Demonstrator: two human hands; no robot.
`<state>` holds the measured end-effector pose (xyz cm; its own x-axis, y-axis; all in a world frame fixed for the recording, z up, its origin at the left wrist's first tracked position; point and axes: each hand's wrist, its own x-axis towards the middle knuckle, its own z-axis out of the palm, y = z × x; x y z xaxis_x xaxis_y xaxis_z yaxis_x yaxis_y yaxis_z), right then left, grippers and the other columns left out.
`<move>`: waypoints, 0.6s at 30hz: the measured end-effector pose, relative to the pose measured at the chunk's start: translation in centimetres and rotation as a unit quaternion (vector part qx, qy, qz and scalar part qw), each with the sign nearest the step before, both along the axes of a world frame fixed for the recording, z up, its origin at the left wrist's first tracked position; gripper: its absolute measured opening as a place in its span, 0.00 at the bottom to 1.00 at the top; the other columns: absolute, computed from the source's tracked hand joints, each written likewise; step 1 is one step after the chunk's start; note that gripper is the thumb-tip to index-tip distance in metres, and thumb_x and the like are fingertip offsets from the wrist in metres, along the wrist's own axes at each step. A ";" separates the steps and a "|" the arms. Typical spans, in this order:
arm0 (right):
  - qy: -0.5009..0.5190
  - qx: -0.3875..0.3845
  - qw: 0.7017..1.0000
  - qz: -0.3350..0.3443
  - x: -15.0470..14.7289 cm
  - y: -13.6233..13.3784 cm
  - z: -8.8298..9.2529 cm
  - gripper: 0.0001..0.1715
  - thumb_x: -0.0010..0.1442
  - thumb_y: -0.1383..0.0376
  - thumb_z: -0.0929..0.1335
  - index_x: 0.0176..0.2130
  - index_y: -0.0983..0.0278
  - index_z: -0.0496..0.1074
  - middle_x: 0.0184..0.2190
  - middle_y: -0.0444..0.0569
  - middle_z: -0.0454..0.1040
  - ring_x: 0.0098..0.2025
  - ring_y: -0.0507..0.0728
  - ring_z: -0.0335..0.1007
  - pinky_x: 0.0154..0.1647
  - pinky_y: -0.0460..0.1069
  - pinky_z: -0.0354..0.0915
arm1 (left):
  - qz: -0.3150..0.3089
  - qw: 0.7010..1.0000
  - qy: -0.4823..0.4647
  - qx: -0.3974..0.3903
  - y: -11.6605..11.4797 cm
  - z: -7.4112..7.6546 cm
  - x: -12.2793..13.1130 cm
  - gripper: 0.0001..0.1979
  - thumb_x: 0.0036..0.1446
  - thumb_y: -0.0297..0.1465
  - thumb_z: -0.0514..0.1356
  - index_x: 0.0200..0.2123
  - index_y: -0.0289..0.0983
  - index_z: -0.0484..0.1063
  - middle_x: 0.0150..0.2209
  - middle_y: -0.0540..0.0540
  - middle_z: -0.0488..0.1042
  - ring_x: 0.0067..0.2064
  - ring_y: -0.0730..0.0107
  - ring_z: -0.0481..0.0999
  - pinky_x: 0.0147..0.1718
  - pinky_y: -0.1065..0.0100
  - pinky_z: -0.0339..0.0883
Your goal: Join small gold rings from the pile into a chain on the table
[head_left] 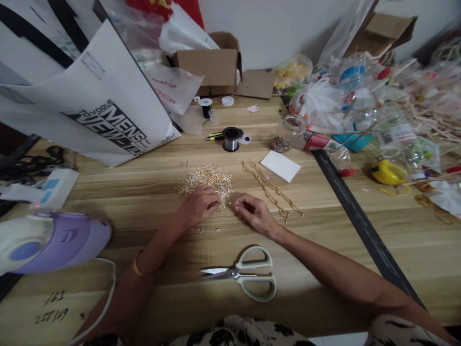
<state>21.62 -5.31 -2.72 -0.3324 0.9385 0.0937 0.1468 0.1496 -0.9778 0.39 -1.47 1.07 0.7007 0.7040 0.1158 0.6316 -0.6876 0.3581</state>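
Observation:
My left hand (200,205) rests at the near edge of a heap of small gold and silver jewellery pieces (206,178), its fingers curled together. Opposite it, my right hand (254,212) pinches thumb against forefinger close to a tiny clear piece; what either hand holds is too small to make out. Just below the fingers lies a thin silver chain (216,230) with small round pieces on it. Gold chains (275,192) stretch out to the right of my right hand. Nearer my body, scissors (239,273) lie with blades pointing left.
Behind the heap stand a wire spool (232,139) and a jar of coloured beads (288,132). A folded white paper (281,166) lies beside the gold chains. A large paper bag (118,110) and a purple device (68,242) flank the left; plastic bottles (360,101) crowd the right.

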 end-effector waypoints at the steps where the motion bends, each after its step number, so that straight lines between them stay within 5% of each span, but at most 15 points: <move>1: -0.001 0.000 1.000 0.001 0.0 0.0 0.0 0.09 0.60 0.60 0.65 0.33 0.65 0.68 0.25 0.44 0.65 0.26 0.51 0.59 0.26 0.45 0.58 | -0.011 1.000 0.012 -0.004 -0.1 0.1 0.0 0.08 0.57 0.26 0.55 0.30 0.36 0.73 0.31 0.46 0.72 0.37 0.66 0.68 0.38 0.66 0.60; 18: -0.005 0.004 1.000 0.006 0.0 0.0 0.2 0.09 0.60 0.61 0.65 0.33 0.65 0.68 0.25 0.44 0.65 0.26 0.50 0.59 0.26 0.45 0.57 | -0.028 0.999 0.041 0.007 -0.1 -0.1 0.1 0.08 0.59 0.25 0.53 0.29 0.35 0.70 0.30 0.46 0.70 0.36 0.65 0.67 0.37 0.67 0.59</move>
